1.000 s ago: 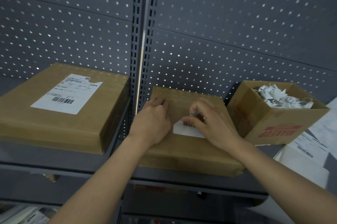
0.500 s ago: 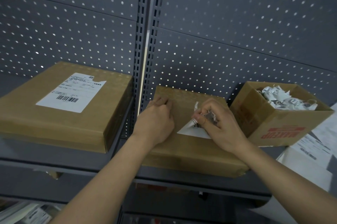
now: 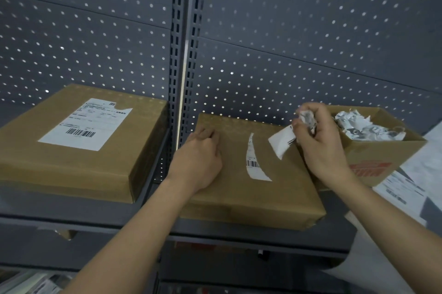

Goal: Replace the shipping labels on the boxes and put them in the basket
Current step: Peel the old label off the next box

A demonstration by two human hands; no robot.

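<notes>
A flat brown box (image 3: 275, 195) lies on the grey shelf in front of me. A torn strip of its old white label (image 3: 254, 162) with a barcode still sticks to the lid. My left hand (image 3: 198, 162) rests as a fist on the box's left part. Above the box's right edge, my right hand (image 3: 320, 143) is shut on the torn-off label piece (image 3: 282, 141), partly crumpled in its fingers. A second flat box (image 3: 134, 150) with a whole white label (image 3: 86, 124) lies on the shelf at the left.
An open carton (image 3: 387, 159) with red print stands at the right, holding crumpled label scraps (image 3: 366, 126). White sheets (image 3: 411, 186) lie at the far right. A perforated grey back panel (image 3: 287, 30) and a slotted upright (image 3: 184, 42) rise behind. The shelf edge (image 3: 95, 224) runs below the boxes.
My right hand has torn most of the label off the middle box and lifted it up and to the right, toward the open carton. A strip stayed stuck. The left hand stayed put.
</notes>
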